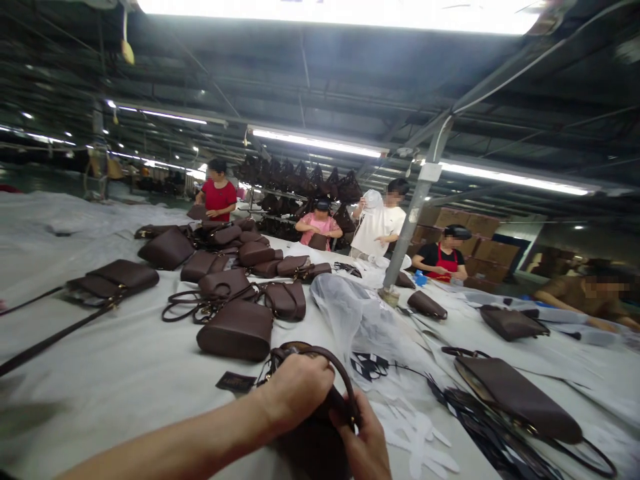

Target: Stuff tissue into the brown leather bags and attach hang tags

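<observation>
A dark brown handbag point(315, 443) with a rounded handle is close to me at the bottom centre. My left hand point(300, 387) is closed over the top of the bag by the handle; what its fingers pinch is hidden. At the bag's right side, my right hand point(367, 433) grips the bag near the base of the handle. A small black tag point(236, 382) lies on the white table cover point(125, 400), left of the bag. Just beyond stands another brown bag point(235, 330).
Many brown bags point(167, 249) are heaped ahead and left. Clear plastic point(345, 307), black straps point(475, 420) and white cut-outs point(420, 437) lie to the right, beside a brown bag point(520, 393). A post point(413, 220) rises from the table. Several people work around it.
</observation>
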`<state>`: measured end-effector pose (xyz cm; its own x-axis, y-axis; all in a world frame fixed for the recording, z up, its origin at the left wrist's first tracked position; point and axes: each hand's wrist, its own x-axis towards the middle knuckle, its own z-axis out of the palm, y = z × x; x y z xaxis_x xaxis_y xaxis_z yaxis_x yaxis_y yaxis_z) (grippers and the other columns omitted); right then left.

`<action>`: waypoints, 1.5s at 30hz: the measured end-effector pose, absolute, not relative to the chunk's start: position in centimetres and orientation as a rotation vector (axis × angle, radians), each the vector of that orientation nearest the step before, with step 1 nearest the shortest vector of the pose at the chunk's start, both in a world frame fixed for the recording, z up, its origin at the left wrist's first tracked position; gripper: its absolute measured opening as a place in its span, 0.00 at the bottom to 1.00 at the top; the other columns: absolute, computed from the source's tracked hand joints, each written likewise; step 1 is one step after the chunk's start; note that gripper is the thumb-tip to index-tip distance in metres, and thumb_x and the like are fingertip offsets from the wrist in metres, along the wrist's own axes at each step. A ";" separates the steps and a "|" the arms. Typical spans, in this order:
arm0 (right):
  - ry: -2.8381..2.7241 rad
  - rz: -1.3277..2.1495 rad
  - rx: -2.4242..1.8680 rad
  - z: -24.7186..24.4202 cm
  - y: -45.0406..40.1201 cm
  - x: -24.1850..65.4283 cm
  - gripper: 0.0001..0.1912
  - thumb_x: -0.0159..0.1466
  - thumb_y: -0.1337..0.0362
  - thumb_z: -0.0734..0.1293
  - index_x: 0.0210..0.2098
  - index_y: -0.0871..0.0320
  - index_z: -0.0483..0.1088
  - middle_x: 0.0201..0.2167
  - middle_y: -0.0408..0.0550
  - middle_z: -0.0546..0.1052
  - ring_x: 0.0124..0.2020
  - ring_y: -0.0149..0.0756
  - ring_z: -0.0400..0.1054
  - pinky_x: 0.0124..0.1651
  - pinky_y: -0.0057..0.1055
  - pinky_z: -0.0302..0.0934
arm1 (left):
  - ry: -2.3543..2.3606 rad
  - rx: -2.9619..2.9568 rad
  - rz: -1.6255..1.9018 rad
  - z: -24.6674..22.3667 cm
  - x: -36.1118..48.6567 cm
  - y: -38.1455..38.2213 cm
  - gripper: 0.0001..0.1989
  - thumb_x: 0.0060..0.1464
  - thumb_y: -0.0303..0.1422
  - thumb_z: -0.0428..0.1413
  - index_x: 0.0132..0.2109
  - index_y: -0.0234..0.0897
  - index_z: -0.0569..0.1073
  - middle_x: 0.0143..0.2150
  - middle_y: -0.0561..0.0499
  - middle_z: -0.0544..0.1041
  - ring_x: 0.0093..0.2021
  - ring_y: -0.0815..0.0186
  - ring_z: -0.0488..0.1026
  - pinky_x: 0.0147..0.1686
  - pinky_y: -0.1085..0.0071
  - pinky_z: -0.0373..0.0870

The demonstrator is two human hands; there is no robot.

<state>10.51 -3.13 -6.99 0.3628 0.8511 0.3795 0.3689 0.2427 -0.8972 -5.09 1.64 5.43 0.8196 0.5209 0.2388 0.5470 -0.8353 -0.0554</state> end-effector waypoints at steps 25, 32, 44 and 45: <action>-1.397 0.531 -1.540 -6.9 -6.4 20.9 0.16 0.59 0.49 0.66 0.37 0.54 0.71 0.31 0.44 0.76 0.34 0.40 0.71 0.37 0.31 0.65 | -1.469 -3.378 -0.874 2.8 -7.9 5.1 0.11 0.55 0.33 0.52 0.25 0.36 0.65 0.22 0.57 0.64 0.26 0.71 0.62 0.25 0.76 0.54; -1.865 -0.178 -1.525 -2.8 -5.8 18.3 0.27 0.60 0.55 0.67 0.57 0.52 0.64 0.57 0.53 0.70 0.57 0.51 0.65 0.57 0.47 0.61 | -1.589 -3.665 -1.459 0.9 -8.3 4.7 0.07 0.51 0.34 0.54 0.30 0.36 0.66 0.25 0.57 0.65 0.26 0.70 0.64 0.26 0.76 0.60; -2.149 -0.676 -1.306 0.3 -3.4 9.7 0.11 0.64 0.61 0.66 0.46 0.52 0.75 0.32 0.49 0.74 0.33 0.41 0.67 0.36 0.37 0.62 | -1.368 -3.631 -2.540 -5.6 -8.3 4.5 0.21 0.45 0.31 0.61 0.49 0.36 0.75 0.43 0.49 0.76 0.36 0.67 0.68 0.37 0.72 0.63; -2.144 -0.675 -1.278 0.2 -3.6 9.4 0.09 0.65 0.62 0.65 0.44 0.52 0.75 0.29 0.48 0.74 0.30 0.39 0.66 0.34 0.36 0.60 | -1.325 -3.696 -2.577 -5.9 -8.3 4.4 0.22 0.45 0.31 0.62 0.50 0.37 0.75 0.45 0.48 0.76 0.38 0.66 0.69 0.38 0.71 0.63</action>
<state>9.42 -3.59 0.18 -0.3972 0.6202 0.6764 0.8959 0.4218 0.1394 -8.33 4.38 -5.90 0.6130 0.7743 0.1569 -0.3230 0.0644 0.9442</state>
